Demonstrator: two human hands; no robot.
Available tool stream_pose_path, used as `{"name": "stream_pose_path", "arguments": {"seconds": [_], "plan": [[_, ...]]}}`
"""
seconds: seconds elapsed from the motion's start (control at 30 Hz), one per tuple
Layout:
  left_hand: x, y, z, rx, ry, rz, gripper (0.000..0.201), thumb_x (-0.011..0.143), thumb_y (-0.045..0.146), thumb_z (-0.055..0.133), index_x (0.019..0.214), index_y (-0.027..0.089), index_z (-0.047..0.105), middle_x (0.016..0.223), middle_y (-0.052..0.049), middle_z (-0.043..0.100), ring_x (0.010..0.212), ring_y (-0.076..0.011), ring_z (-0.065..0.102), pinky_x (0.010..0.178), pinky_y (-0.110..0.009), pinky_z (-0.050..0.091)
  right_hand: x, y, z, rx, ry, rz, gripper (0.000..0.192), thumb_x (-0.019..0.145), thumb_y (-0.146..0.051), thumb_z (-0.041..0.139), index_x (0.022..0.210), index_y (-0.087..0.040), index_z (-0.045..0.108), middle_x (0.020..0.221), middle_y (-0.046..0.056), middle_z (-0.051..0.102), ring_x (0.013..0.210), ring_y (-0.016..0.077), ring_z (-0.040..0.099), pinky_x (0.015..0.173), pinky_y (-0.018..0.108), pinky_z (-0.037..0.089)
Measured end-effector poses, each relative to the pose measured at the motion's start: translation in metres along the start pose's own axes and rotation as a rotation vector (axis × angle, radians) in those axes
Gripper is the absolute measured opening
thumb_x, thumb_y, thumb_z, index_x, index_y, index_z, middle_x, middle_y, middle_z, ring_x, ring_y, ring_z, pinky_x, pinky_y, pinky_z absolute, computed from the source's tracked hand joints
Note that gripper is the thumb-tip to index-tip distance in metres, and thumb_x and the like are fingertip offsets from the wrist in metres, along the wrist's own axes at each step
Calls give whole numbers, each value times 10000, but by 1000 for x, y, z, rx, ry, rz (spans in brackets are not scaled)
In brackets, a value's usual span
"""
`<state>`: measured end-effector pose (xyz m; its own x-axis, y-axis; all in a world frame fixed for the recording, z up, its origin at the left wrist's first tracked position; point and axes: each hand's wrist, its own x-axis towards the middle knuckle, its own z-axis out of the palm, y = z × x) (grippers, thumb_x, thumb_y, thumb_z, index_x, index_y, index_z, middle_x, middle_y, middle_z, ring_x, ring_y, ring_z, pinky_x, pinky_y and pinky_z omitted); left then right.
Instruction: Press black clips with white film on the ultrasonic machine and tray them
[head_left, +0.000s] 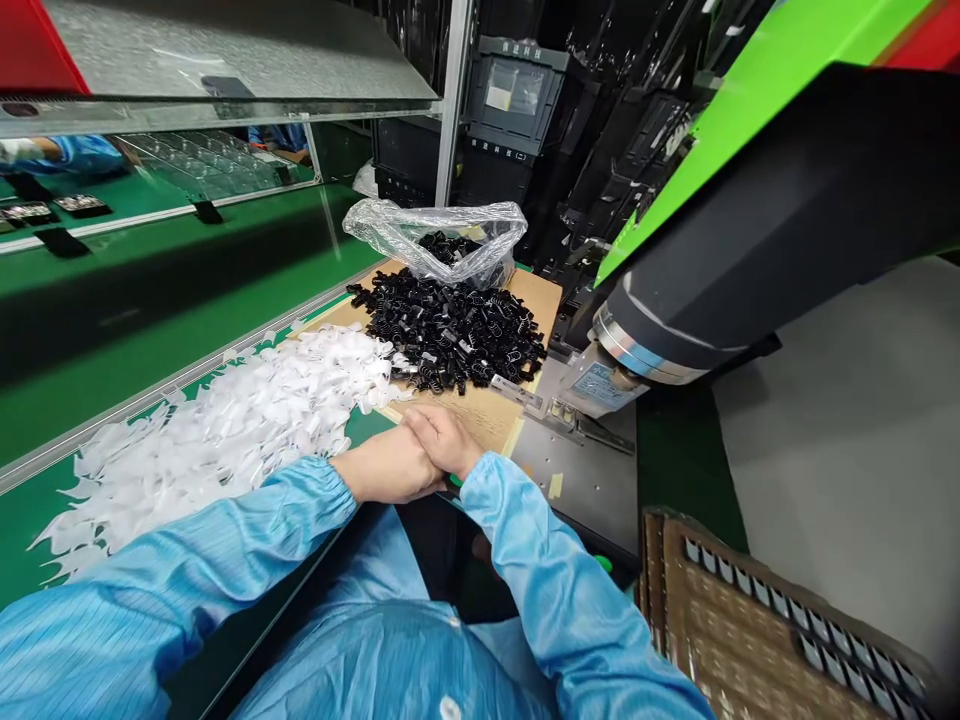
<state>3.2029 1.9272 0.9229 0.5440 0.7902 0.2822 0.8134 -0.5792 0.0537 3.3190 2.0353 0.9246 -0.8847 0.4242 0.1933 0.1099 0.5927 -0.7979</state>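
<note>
My two hands meet at the near edge of the bench. My right hand (444, 440) is closed over the front of my left hand (388, 466). The left one looks folded, with its fingers mostly hidden beneath, so whatever they may hold cannot be seen. Just beyond and to the left spreads a pile of thin white plastic pieces (255, 410). Farther off, a heap of small black parts (457, 325), some with thin springy-looking wires, lies on a brown board (480, 415). Neither hand touches the piles.
A machine head (607, 380) sits over a metal plate (577, 480) at right, under a large black-and-green arm (750, 220). A clear plastic bag (442, 235) holds more black parts. Brown trays (720, 610) stand lower right, and dark crates (517, 95) behind. Another person's sleeve (86, 155) shows far left.
</note>
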Motion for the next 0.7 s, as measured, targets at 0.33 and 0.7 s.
{"name": "stream_pose_path", "arguments": {"seconds": [0.33, 0.7], "plan": [[-15, -79, -33, 187, -179, -377, 180, 999, 257, 585, 1043, 167, 735, 1044, -141, 737, 958, -292, 689, 814, -427, 508, 24, 40, 18, -699, 33, 143, 275, 1102, -331, 520, 1318, -305, 688, 1252, 53, 660, 1021, 195, 670, 825, 294, 480], [-24, -122, -2, 249, -254, -388, 253, 1044, 257, 522, 995, 207, 765, 1091, -128, 734, 1001, -299, 641, 773, -420, 435, 39, 34, 28, -810, -46, 228, 268, 1049, -219, 537, 1309, -238, 598, 1227, 85, 636, 968, 217, 693, 776, 321, 521]]}}
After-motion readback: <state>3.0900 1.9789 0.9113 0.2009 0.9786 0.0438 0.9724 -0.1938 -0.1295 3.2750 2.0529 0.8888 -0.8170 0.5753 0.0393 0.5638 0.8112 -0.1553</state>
